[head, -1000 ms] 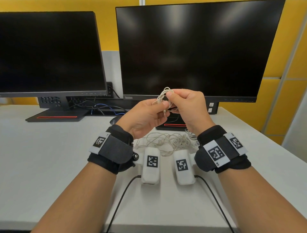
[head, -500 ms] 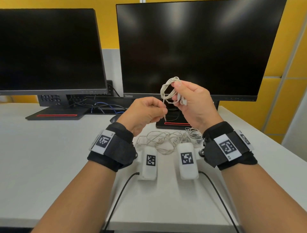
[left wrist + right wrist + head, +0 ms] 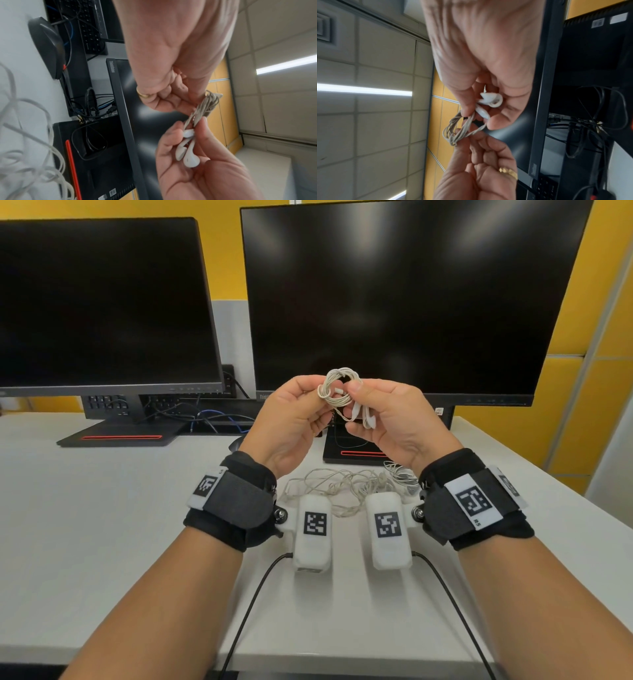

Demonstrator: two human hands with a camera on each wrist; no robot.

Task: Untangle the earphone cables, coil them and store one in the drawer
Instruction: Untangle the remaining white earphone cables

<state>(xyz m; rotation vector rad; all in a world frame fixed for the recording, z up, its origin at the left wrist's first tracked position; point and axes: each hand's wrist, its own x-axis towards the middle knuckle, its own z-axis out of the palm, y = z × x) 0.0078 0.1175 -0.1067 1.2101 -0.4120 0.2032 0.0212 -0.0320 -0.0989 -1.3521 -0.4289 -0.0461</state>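
A coiled white earphone cable (image 3: 337, 388) is held up in front of the right monitor. My left hand (image 3: 310, 393) pinches the coil's left side between thumb and fingers. My right hand (image 3: 359, 400) pinches its right side, and the two white earbuds (image 3: 367, 419) hang down into that palm. In the left wrist view the coil (image 3: 206, 105) sits between both hands, with the earbuds (image 3: 188, 152) lying against the right fingers. The right wrist view shows the earbuds (image 3: 489, 100) above the coil (image 3: 462, 129). No drawer is in view.
A loose tangle of white cable (image 3: 342, 486) lies on the white desk (image 3: 102, 525) under my wrists, with a smaller bundle (image 3: 399, 474) to its right. Two dark monitors (image 3: 411, 302) stand behind. A black mouse (image 3: 46, 46) and dark cables lie near the monitor bases.
My left hand has risen from the dangling plug end and now pinches the coil. My right hand has come slightly lower and inward with the coil.
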